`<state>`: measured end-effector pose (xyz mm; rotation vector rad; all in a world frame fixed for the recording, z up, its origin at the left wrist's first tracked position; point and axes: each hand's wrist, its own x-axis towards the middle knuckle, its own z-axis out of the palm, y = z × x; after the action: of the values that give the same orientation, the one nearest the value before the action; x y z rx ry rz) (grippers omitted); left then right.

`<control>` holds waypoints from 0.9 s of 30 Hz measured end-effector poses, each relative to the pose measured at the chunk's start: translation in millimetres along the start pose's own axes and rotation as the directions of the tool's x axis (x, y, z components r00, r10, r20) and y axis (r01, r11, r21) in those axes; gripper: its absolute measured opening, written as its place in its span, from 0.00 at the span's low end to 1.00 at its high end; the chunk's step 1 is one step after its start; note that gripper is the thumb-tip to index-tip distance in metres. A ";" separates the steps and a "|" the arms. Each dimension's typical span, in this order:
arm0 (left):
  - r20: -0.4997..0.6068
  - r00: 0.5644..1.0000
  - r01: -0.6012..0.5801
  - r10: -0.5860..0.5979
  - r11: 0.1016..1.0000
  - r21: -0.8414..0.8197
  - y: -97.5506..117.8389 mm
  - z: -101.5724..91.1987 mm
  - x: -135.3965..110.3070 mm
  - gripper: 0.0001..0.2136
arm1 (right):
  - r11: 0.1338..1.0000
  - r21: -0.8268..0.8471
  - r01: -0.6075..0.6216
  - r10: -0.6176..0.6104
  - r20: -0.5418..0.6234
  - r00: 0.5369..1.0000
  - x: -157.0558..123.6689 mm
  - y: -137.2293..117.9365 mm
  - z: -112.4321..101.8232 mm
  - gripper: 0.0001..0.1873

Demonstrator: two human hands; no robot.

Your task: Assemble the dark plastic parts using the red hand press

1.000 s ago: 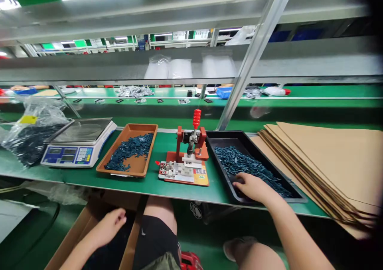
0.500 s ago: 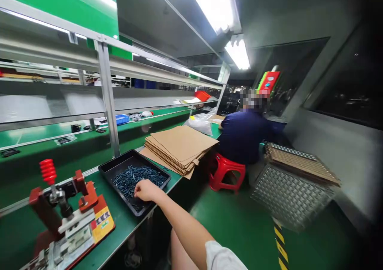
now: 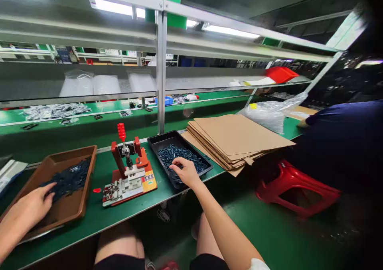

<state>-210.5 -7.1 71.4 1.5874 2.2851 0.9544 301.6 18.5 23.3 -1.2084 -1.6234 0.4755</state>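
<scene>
My left hand reaches over the brown tray, thumb and forefinger apart, fingertips at a pile of thin dark pieces. I see nothing held in it. My right hand hovers over the black tray, which holds a heap of small, slender dark-blue parts. Its fingers are curled in toward the thumb; whatever lies between them is too small to make out. Between both trays stands a hand-operated clamp fixture with a red ribbed handle pointing up.
Stacked brown cardboard sheets lie right of the black tray, with a clear plastic bag behind. A co-worker in dark blue sits at the far right by a red stool. A metal post rises behind the bench.
The view has swung left, bringing the brown tray and my left hand into sight. My right hand remains over the black tray, fingers still curled.
</scene>
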 end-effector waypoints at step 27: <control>0.345 0.819 -0.532 0.459 0.833 0.154 114.9 163.6 -68.8 0.11 | 0.955 0.286 -0.076 0.050 0.095 0.994 -52.1 12.7 129.7 0.09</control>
<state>-12.8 20.2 1.6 2.3337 1.8636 0.4754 192.8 9.7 -64.8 -1.0320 -1.5273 0.7875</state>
